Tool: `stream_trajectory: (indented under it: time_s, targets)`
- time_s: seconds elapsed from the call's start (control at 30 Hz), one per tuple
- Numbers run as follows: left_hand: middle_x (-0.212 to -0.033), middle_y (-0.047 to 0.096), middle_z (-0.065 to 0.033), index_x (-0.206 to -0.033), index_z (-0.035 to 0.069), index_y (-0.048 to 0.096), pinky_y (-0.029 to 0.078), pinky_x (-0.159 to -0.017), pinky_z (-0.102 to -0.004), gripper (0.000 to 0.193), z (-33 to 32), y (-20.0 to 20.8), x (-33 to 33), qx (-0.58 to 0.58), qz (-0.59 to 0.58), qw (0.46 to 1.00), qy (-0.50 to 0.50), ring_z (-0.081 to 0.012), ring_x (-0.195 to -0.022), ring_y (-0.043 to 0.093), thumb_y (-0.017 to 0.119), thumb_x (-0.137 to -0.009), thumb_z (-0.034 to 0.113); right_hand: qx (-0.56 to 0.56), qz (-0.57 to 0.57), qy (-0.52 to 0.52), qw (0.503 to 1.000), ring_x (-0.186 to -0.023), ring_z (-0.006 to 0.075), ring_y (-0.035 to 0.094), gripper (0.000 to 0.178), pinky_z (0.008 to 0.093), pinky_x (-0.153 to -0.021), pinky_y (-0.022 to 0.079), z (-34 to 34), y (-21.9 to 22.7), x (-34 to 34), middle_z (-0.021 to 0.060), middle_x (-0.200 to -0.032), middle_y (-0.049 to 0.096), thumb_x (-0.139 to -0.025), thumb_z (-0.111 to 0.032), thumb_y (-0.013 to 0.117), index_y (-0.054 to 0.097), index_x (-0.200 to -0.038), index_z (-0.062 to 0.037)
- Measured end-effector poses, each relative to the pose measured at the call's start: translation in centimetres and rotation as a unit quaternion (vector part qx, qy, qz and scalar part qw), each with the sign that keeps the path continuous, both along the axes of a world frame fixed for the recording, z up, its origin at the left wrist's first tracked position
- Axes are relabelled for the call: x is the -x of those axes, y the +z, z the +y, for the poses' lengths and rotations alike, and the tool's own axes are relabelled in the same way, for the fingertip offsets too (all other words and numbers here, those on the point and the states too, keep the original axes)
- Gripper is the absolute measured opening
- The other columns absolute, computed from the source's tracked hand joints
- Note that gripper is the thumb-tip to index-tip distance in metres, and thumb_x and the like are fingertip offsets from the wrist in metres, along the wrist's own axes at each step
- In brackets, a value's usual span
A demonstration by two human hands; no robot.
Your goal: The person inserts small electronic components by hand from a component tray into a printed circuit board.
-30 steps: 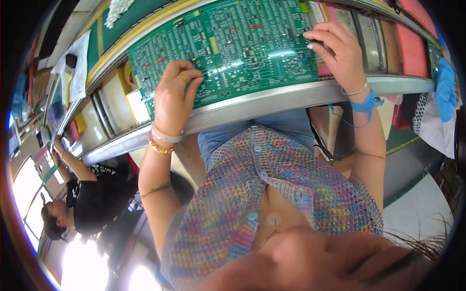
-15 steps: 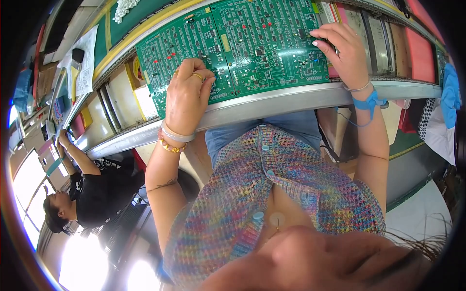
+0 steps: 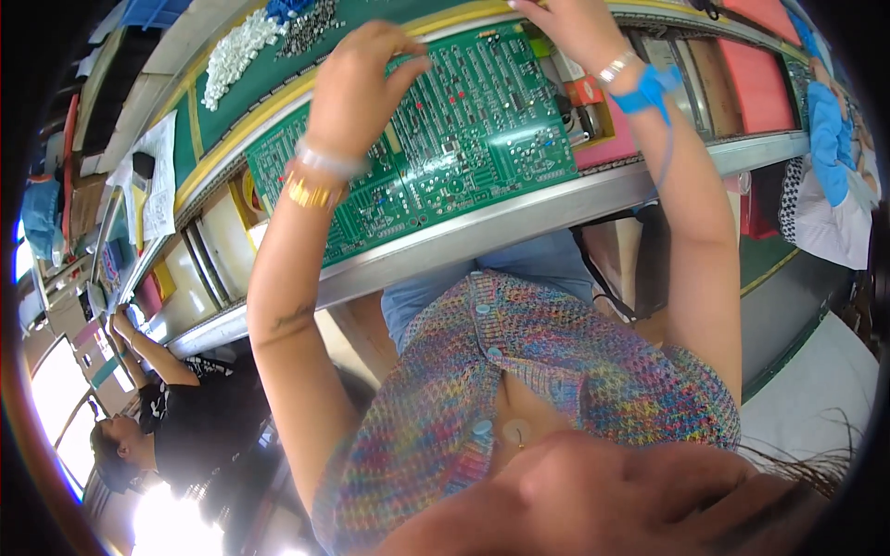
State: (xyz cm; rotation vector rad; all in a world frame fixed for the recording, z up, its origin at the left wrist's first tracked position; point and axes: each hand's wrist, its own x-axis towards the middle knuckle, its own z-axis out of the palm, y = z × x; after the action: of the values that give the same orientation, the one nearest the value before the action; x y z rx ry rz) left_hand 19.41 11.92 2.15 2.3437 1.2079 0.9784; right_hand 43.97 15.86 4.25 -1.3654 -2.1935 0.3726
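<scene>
A large green circuit board (image 3: pixel 505 139), covered with small components and a few red ones, lies across the metal rails in front of me. My left hand (image 3: pixel 357 88) is over the board's left part, fingers bent and smeared by motion; whether they hold anything is not visible. Beyond the board's far right edge is my right hand (image 3: pixel 579 32), cut by the top of the picture. Its thumb shows at the top edge, while the other fingertips are out of view. A blue strap (image 3: pixel 647 90) circles my right wrist.
White small parts (image 3: pixel 236 60) and dark metallic parts (image 3: pixel 311 28) are heaped on the green bench top beyond the board. A silver rail (image 3: pixel 445 232) runs along the near side. A brush (image 3: pixel 142 185) lies on paper at left. A person in black (image 3: pixel 199 417) works farther left.
Both hands have moved away from me, up off their earlier places on the board. The view has shifted, showing more of the heaped parts. The board appears lower and farther left.
</scene>
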Motion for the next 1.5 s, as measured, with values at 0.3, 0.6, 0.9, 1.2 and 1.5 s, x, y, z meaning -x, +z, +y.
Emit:
stream_trajectory:
  time_s: [0.3, 0.6, 0.9, 1.2, 1.5]
  targets:
    - [-0.093, 0.066, -0.009, -0.094, 0.007, 0.069, 0.051, -0.07, -0.036, 0.018, 9.0, -6.0, -2.6, 0.008, 0.048, 0.996, 0.07, -0.026, -0.084, 0.064, 0.07, -0.08, 0.017, -0.161, -0.057, 0.036, 0.985, -0.089, 0.0287, 0.056, 0.007, 0.0394, -0.078, 0.048, 7.2, -3.9, 3.7, 0.0103, -0.082, 0.058, -0.074, -0.007, 0.062, 0.067, -0.078, -0.0085]
    - [-0.093, 0.069, -0.011, -0.096, 0.004, 0.069, 0.052, -0.075, -0.0284, 0.013, -2.6, 1.5, 2.8, 0.125, -0.071, 0.986, 0.085, -0.0219, -0.083, 0.068, 0.067, -0.083, 0.004, -0.272, -0.169, 0.108, 0.941, -0.092, 0.0245, 0.053, 0.01, 0.0363, -0.078, 0.046, 8.2, -5.6, 5.7, 0.0079, -0.082, 0.056, -0.075, -0.015, 0.06, 0.06, -0.067, -0.0098]
    - [-0.088, 0.069, -0.0088, -0.088, 0.006, 0.069, 0.052, -0.074, -0.0331, 0.013, -15.5, 1.6, 4.7, 0.186, 0.031, 0.975, 0.114, -0.0251, -0.083, 0.066, 0.07, -0.076, 0.003, -0.161, -0.026, 0.079, 0.983, -0.078, 0.0348, 0.059, 0.006, 0.0435, -0.07, 0.046, 2.2, -2.1, 3.6, 0.0155, -0.079, 0.059, -0.084, -0.009, 0.059, 0.054, -0.086, -0.0055]
    - [-0.086, 0.069, -0.0084, -0.086, 0.006, 0.069, 0.052, -0.069, -0.0337, 0.009, -16.6, -0.3, 4.2, 0.23, 0.013, 0.959, 0.166, -0.0263, -0.077, 0.065, 0.07, -0.077, 0.005, 0.077, 0.08, 0.033, 0.993, -0.07, 0.0284, 0.059, 0.013, 0.0345, -0.065, 0.048, -3.8, -1.7, 2.5, 0.0123, -0.079, 0.062, -0.081, -0.009, 0.066, 0.06, -0.09, -0.0022]
    - [-0.085, 0.067, -0.0075, -0.085, 0.007, 0.068, 0.052, -0.068, -0.0343, 0.011, -16.4, -0.2, 3.7, 0.181, 0.076, 0.97, 0.144, -0.0262, -0.076, 0.064, 0.07, -0.075, 0.004, 0.047, 0.084, 0.057, 0.994, -0.07, 0.0272, 0.06, 0.011, 0.0341, -0.063, 0.048, -4.3, -1.2, 2.5, 0.0122, -0.077, 0.062, -0.081, -0.011, 0.066, 0.061, -0.085, -0.0021]
